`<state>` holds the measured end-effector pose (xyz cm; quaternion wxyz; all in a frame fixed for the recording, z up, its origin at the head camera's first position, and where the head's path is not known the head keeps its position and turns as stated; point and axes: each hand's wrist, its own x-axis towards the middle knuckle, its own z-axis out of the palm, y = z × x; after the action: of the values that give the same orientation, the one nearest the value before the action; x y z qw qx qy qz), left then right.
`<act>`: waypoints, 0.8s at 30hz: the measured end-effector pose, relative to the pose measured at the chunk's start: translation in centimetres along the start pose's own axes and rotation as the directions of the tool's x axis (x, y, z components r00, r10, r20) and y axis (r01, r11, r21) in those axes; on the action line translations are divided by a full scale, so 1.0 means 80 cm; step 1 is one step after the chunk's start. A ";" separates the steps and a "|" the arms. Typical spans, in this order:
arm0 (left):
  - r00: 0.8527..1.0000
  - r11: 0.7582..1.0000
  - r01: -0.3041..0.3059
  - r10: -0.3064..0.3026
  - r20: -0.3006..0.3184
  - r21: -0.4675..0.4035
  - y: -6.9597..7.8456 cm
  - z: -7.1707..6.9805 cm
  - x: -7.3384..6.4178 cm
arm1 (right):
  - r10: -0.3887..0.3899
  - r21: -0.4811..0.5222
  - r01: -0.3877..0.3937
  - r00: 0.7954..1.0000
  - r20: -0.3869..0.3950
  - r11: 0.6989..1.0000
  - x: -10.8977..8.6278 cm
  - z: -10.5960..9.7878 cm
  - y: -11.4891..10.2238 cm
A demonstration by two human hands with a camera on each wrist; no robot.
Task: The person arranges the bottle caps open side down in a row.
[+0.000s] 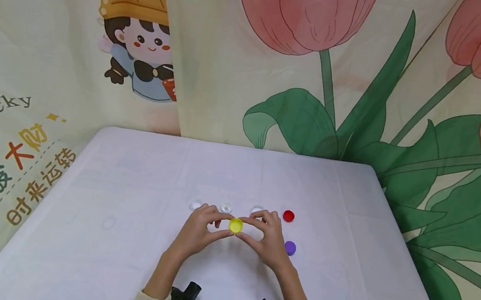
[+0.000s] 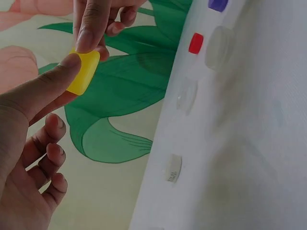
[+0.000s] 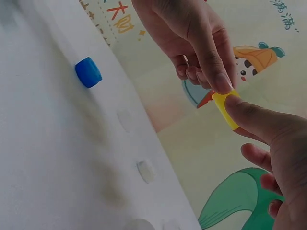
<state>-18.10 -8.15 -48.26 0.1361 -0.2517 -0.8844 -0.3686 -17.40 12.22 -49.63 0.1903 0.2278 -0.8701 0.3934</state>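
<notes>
At the middle of the white-covered desk [image 1: 129,171], in the head view, the yellow cap [image 1: 235,225] is held by two hands together, and in the wrist views it is raised above the surface. The left hand [image 1: 196,230], toward eight o'clock of this cap, pinches it between thumb and forefinger; the right hand [image 1: 268,242], toward four o'clock, pinches it in the same way from the other side. On the desk, counted from the yellow cap, the leftmost clear cap [image 1: 195,205] lies between nine and ten o'clock, the middle clear cap [image 1: 226,208] near eleven, and the rightmost clear cap [image 1: 255,209], partly covered by fingers, between one and two. The red cap [image 1: 288,216] is between two and three o'clock, the purple cap [image 1: 290,248] between three and four. The blue cap [image 3: 88,72] appears only in the right wrist view, toward ten o'clock of that frame.

About the progress, I judge that the work is in its middle: the lifting of the yellow cap is done. What seems left is to finish its handling and put it down. Whether it is being turned, joined or only shown, I cannot tell. Neither hand holds another cap; whether the others wait for their turn, I cannot say.
</notes>
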 end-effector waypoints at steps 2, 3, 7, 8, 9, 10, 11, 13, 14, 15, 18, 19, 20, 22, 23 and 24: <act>0.999 1.000 -0.023 0.023 -0.028 -0.018 0.007 -0.003 0.002 | -0.020 0.010 0.020 1.000 -0.014 1.000 0.001 -0.008 -0.005; 0.999 0.999 -0.037 0.036 -0.041 -0.025 0.010 -0.005 0.003 | -0.031 0.017 0.031 0.999 -0.021 0.999 0.002 -0.012 -0.008; 0.993 0.994 -0.089 0.084 -0.086 -0.062 0.025 -0.014 0.007 | -0.067 0.030 0.068 0.997 -0.042 0.997 0.006 -0.030 -0.022; 0.991 0.993 -0.100 0.094 -0.092 -0.068 0.028 -0.016 0.007 | -0.071 0.031 0.072 0.996 -0.046 0.997 0.006 -0.035 -0.026; 0.989 0.991 -0.113 0.105 -0.099 -0.075 0.032 -0.018 0.008 | -0.074 0.032 0.076 0.996 -0.051 0.997 0.007 -0.039 -0.030; 0.988 0.989 -0.124 0.115 -0.106 -0.082 0.035 -0.020 0.009 | -0.077 0.032 0.078 0.996 -0.054 0.996 0.007 -0.043 -0.033; 0.986 0.987 -0.134 0.124 -0.111 -0.086 0.038 -0.021 0.009 | -0.077 0.031 0.079 0.995 -0.057 0.996 0.007 -0.046 -0.036; 0.981 0.983 -0.158 0.146 -0.124 -0.092 0.043 -0.024 0.011 | -0.082 0.032 0.085 0.995 -0.064 0.996 0.007 -0.052 -0.041; 0.979 0.981 -0.171 0.158 -0.131 -0.095 0.045 -0.025 0.011 | -0.085 0.034 0.088 0.994 -0.068 0.996 0.007 -0.054 -0.042; 0.977 0.979 -0.180 0.166 -0.135 -0.098 0.046 -0.026 0.012 | -0.088 0.034 0.090 0.994 -0.071 0.995 0.007 -0.056 -0.044; 0.974 0.975 -0.195 0.179 -0.139 -0.108 0.051 -0.028 0.013 | -0.096 0.038 0.099 0.992 -0.079 0.994 0.007 -0.059 -0.045; 0.975 0.975 -0.191 0.175 -0.136 -0.113 0.052 -0.028 0.013 | -0.095 0.037 0.098 0.992 -0.079 0.994 0.007 -0.059 -0.044; 0.976 0.975 -0.186 0.170 -0.133 -0.124 0.052 -0.028 0.013 | -0.094 0.039 0.097 0.992 -0.079 0.994 0.007 -0.060 -0.044; 0.981 0.975 -0.170 0.152 -0.123 -0.144 0.054 -0.028 0.013 | -0.087 0.039 0.090 0.993 -0.079 0.995 0.006 -0.060 -0.043; 0.984 0.976 -0.154 0.137 -0.115 -0.155 0.054 -0.028 0.013 | -0.081 0.038 0.085 0.994 -0.079 0.996 0.005 -0.060 -0.042; 0.987 0.976 -0.135 0.119 -0.104 -0.168 0.055 -0.028 0.012 | -0.078 0.037 0.081 0.994 -0.080 0.996 0.005 -0.060 -0.042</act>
<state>-16.38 -6.73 -43.73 0.1783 -0.3012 -0.8235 -0.4466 -15.16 13.89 -44.48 0.2351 0.2507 -0.8440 0.4117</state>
